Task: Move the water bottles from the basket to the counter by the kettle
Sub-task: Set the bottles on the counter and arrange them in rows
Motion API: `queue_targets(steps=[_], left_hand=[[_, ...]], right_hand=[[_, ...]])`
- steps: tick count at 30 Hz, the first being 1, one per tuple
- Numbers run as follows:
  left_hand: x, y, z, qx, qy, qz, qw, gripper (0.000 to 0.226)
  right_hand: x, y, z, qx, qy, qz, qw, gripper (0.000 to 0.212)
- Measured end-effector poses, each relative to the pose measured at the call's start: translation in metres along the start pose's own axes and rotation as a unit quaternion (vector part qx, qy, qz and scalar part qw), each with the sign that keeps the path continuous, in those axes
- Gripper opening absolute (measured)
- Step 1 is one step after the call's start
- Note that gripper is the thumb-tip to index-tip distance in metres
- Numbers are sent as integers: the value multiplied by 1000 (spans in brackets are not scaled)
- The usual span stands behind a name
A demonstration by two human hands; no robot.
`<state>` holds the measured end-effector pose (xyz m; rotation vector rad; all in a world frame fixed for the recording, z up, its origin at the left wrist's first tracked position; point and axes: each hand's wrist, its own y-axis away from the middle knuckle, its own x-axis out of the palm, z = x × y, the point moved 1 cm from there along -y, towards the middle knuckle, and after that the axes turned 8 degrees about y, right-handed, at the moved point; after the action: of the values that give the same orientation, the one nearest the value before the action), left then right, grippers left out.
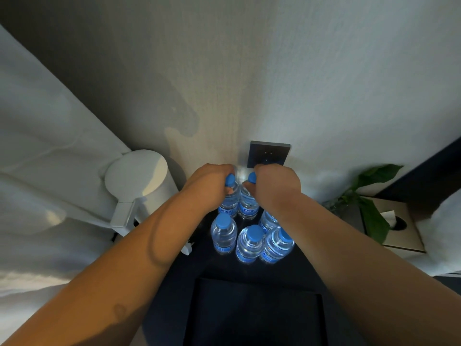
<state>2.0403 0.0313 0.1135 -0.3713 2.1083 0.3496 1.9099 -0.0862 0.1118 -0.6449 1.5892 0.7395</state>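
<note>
Several clear water bottles with blue caps stand upright on the dark counter [189, 268], right of the white kettle [139, 186]. My left hand [207, 186] grips the neck of the back left bottle [229, 203]. Beside it, my right hand [274, 188] grips the neck of the back right bottle [247, 206]. Both bottles are close to the wall. In front stand three more bottles: one at the left [223, 233], one in the middle [250, 243], one at the right [278, 244]. Another bottle [268, 221] is partly hidden under my right forearm. A dark, empty-looking basket [254, 313] lies nearest me.
A dark wall socket [269, 153] sits just behind the bottles. A white plug [187, 248] lies by the kettle's base. A green plant [366, 196] and a tissue box [396, 226] stand to the right. White fabric hangs at the left.
</note>
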Motion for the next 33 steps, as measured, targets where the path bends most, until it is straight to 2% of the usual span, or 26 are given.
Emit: queue_targets(steps=[4,8,17,24,33], left_hand=[[3,1,2,-1,8,-8,1000,19],[5,1,3,12,17,-21,1000,17],[8,1,6,18,26,-26,999,19],[5,-1,3,23,15,-16,999,14],[4,-4,0,7,-4,-10,1000,18]], right_hand=[[-1,2,-6,-43,-42,12,998,36],[3,-1,-14,-70,-55,24,996,22],[6,-4,-15,-76,-89,31,993,22],[7,-3,-16,-66,-79,20,994,24],[-1,7,-6,-26,-28,5,999,43]])
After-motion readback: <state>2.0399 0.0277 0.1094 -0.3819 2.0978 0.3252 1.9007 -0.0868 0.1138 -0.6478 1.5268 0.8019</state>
